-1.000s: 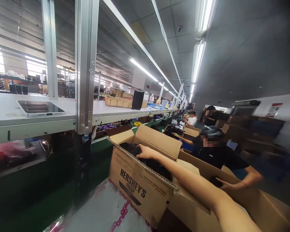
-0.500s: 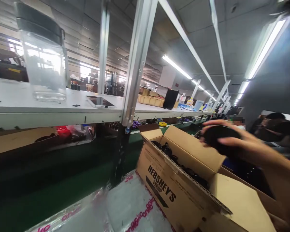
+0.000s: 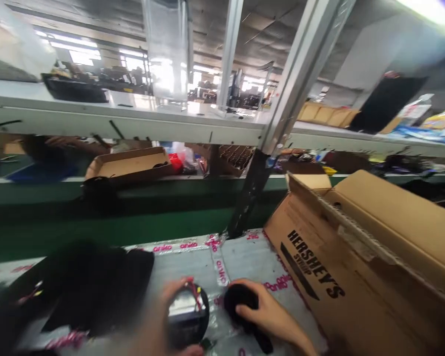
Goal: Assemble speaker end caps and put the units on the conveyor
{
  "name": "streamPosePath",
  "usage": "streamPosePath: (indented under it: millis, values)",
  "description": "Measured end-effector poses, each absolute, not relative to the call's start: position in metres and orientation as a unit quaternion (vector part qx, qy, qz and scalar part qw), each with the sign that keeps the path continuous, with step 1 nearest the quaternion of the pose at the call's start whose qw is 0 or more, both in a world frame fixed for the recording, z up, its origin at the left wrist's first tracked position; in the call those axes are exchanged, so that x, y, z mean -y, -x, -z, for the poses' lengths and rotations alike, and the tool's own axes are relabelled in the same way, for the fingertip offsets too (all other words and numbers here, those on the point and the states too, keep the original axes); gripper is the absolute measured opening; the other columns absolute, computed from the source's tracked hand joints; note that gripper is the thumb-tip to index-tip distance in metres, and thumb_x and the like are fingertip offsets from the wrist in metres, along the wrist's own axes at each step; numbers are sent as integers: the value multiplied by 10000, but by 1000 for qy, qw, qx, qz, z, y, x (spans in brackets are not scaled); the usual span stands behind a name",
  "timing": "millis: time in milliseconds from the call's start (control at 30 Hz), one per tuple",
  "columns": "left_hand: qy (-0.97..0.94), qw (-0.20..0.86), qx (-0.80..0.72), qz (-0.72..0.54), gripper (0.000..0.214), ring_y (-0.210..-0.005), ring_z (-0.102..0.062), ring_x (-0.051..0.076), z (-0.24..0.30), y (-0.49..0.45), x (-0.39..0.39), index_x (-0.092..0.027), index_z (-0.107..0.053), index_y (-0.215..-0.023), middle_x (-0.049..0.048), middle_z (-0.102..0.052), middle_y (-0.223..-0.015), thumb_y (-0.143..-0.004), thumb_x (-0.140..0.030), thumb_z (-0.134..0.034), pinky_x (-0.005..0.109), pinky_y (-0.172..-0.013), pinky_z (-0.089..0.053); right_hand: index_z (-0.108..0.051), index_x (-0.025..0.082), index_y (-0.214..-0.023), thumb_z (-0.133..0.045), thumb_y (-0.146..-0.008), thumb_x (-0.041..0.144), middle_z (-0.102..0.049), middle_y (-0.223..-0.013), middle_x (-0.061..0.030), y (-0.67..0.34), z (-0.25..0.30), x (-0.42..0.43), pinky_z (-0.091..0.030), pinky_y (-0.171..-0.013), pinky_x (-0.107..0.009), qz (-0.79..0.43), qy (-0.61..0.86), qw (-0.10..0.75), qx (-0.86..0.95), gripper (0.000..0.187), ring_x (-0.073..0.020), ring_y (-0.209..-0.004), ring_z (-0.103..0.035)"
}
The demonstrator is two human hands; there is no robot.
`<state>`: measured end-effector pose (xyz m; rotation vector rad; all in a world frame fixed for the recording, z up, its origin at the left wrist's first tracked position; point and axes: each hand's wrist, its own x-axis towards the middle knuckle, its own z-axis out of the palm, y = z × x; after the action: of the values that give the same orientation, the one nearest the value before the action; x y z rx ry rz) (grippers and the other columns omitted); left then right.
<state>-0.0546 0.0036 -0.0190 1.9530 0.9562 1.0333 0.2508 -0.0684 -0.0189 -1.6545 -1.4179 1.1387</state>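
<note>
My right hand lies low in the view with its fingers closed over a round black part on the taped grey work surface. Just left of it, my left hand, blurred by motion, is wrapped round a round black part with a silver inside and red wires. The two parts sit close together, side by side. An open Hershey's Syrup cardboard box stands right of my right hand.
A blurred heap of black parts lies at the left. Behind the surface runs a green conveyor, with a flat cardboard tray beyond it. A metal post and a white shelf rise overhead.
My right hand lifted a round black part out of the box, swung left and came down onto the work surface. The view dropped and turned left; my left hand came into view holding another part.
</note>
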Motion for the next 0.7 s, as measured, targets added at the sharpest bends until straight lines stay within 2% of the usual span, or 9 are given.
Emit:
streamPosePath:
  millis: [67,100,200,267,300,400,500,600,700]
  values:
    - [-770,362,-341,-401,933,-1364,-695,395,16,59,0,-373,-428,-1574,150,-660,-1517,-825,-805,-779,563,-1105,-624,-709,189,-1375,-715,-856,394,-768,-1348,-135,-247,36,51,-495,-1193,-513,-415,653,317,548,558,-359,-1304,-698]
    - [-769,359,-330,-412,861,-1378,-686,381,12,60,1,-343,-438,-1544,171,-639,-1526,-873,-786,-747,544,-1101,-624,-680,188,-1423,-697,-880,388,-733,-1409,-150,-248,40,47,-442,-1235,-546,-398,665,308,553,579,-370,-1358,-658]
    - [-765,281,-356,-458,329,-1238,-725,304,-8,59,2,-276,-637,-1136,130,-695,-1315,-1041,-590,-653,433,-982,-635,-619,215,-1505,-660,-933,426,-534,-1624,-173,-261,42,43,-328,-1294,-610,-341,695,290,563,611,-405,-1488,-522]
    - [-785,199,-369,-455,239,-1068,-711,263,-23,55,2,-246,-645,-892,86,-689,-1097,-1066,-411,-655,386,-892,-585,-619,265,-1509,-702,-911,460,-424,-1696,-150,-268,38,45,-353,-1282,-608,-309,706,263,580,634,-414,-1502,-496]
    - [-801,165,-368,-443,225,-1011,-687,256,-30,52,2,-238,-652,-855,72,-673,-1034,-1046,-353,-681,389,-879,-549,-616,294,-1516,-745,-878,467,-416,-1696,-136,-270,36,47,-385,-1266,-599,-299,706,242,595,673,-414,-1493,-502]
    - [-840,109,-366,-386,148,-941,-650,260,-46,38,1,-235,-694,-953,48,-688,-986,-953,-327,-810,434,-906,-444,-615,324,-1525,-818,-784,373,-559,-1546,-133,-265,33,49,-459,-1216,-582,-291,689,207,631,769,-407,-1438,-546]
    - [-850,95,-385,-348,208,-925,-658,265,-54,24,0,-227,-683,-997,34,-730,-975,-924,-322,-853,449,-912,-376,-626,273,-1501,-775,-806,337,-647,-1448,-137,-262,30,49,-463,-1222,-551,-317,671,234,629,714,-369,-1381,-600]
    - [-852,109,-367,-357,83,-950,-671,249,-56,15,0,-228,-673,-1000,23,-756,-990,-995,-213,-754,438,-921,-360,-577,244,-1545,-768,-860,467,-676,-1467,-141,-264,28,54,-545,-1138,-492,-482,596,311,562,745,-339,-1305,-675]
    - [-866,152,-310,-361,163,-1023,-691,229,-53,15,-1,-247,-675,-1113,10,-786,-1043,-1036,-103,-660,431,-989,-379,-573,227,-1552,-692,-821,617,-715,-1440,-160,-259,31,63,-605,-1010,-494,-637,473,430,430,837,-391,-1288,-706]
